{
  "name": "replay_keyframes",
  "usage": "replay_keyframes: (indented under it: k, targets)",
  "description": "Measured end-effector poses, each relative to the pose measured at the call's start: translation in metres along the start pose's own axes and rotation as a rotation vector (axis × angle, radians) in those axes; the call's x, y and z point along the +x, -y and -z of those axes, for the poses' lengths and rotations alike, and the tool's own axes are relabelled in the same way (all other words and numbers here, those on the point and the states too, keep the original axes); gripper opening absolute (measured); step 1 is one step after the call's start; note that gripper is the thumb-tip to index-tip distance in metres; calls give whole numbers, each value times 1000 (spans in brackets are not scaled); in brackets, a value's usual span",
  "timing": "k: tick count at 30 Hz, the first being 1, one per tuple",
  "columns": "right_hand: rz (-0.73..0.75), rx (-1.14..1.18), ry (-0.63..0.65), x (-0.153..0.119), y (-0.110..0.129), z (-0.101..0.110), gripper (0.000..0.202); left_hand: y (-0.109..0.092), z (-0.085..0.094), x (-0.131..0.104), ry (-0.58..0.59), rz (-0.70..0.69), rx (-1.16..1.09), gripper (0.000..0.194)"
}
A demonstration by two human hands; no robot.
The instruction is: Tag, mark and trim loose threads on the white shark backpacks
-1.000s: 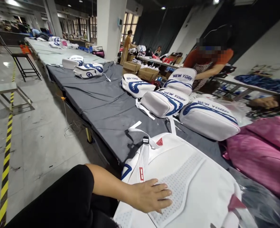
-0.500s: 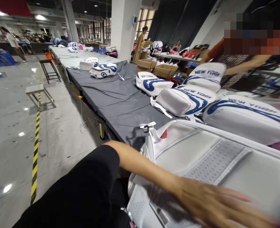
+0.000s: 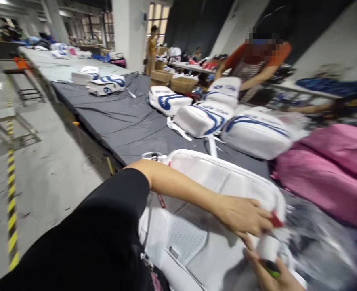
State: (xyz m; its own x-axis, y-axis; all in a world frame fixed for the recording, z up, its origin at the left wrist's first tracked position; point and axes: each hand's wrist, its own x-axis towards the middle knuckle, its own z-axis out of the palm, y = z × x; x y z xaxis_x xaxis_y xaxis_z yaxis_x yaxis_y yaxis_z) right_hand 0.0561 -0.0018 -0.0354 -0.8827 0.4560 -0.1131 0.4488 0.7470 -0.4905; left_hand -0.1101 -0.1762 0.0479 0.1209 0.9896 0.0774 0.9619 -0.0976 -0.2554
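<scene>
A white backpack (image 3: 227,173) lies in front of me with its padded straps facing up. My left hand (image 3: 245,214) reaches across it to its right end, fingers bent beside a small red patch (image 3: 276,219); what they grip, if anything, is too blurred to make out. Lower right, my right hand (image 3: 266,270) is closed around a small object with a dark and green end (image 3: 271,267), close to a white strap (image 3: 267,247). The two hands are nearly touching.
Several white and blue bags (image 3: 257,135) stand on the grey-covered table (image 3: 120,121). Pink bags (image 3: 332,161) and clear plastic (image 3: 318,242) lie to the right. A person in an orange top (image 3: 257,60) stands across the table. Stools (image 3: 3,115) are at the left.
The view has swung right and the backpack appears turned. My left hand, earlier spread over the backpack, is now at its right end with fingers bent. My right hand has come into view.
</scene>
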Motion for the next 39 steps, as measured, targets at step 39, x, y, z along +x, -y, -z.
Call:
replay_keyframes:
  k: [39]
  targets:
    - [-141,1019,-245,-51,42,6,48,-7,-93,-13,-534,42,-210,18]
